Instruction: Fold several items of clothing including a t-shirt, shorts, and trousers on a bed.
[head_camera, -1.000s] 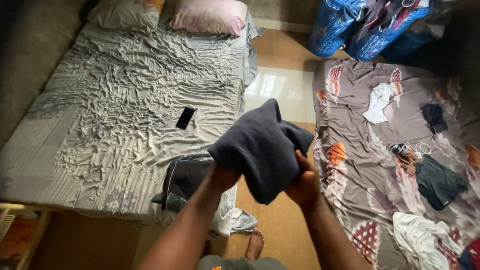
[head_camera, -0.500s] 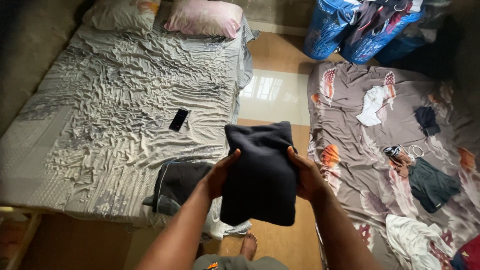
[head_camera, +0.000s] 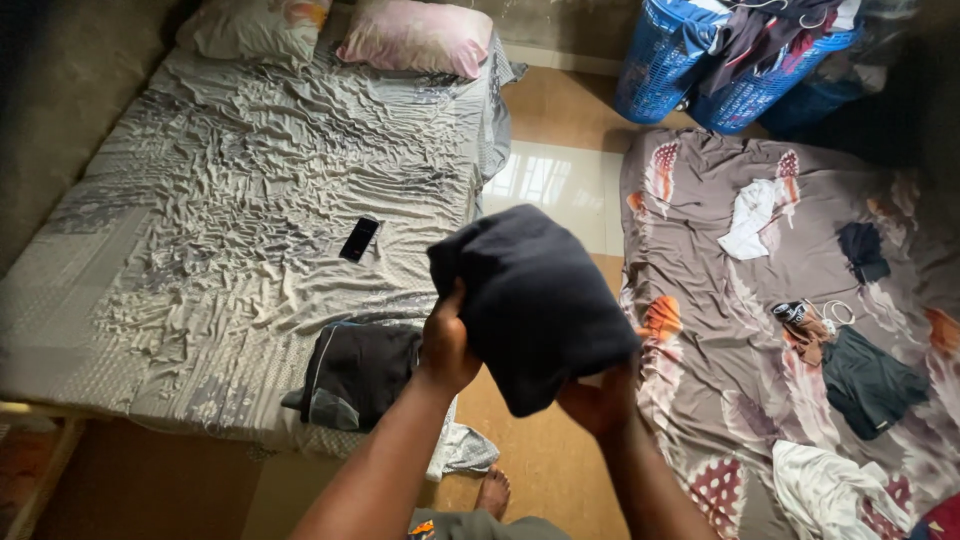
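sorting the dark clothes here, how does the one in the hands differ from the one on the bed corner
The held garment is up in the air, gripped by the left hand and right hand; the bed garment lies on the bed, touched by neither hand. The held garment is plain dark all over; the bed garment shows a pale edge stripe and a grey patch. The held garment is a thick bundle; the bed garment lies flatter. Both are dark and folded.

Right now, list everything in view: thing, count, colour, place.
folded garment: one, dark navy, held up in both hands
dark clothing: one pile, black, bed's near edge
phone: one, black, on the bed
pillows: two, pinkish, head of bed
laundry baskets: two, blue, far floor
patterned sheet: one, brown, on floor, scattered clothes on it
foot: one, bare, on floor
left hand: grip on garment
right hand: grip under garment
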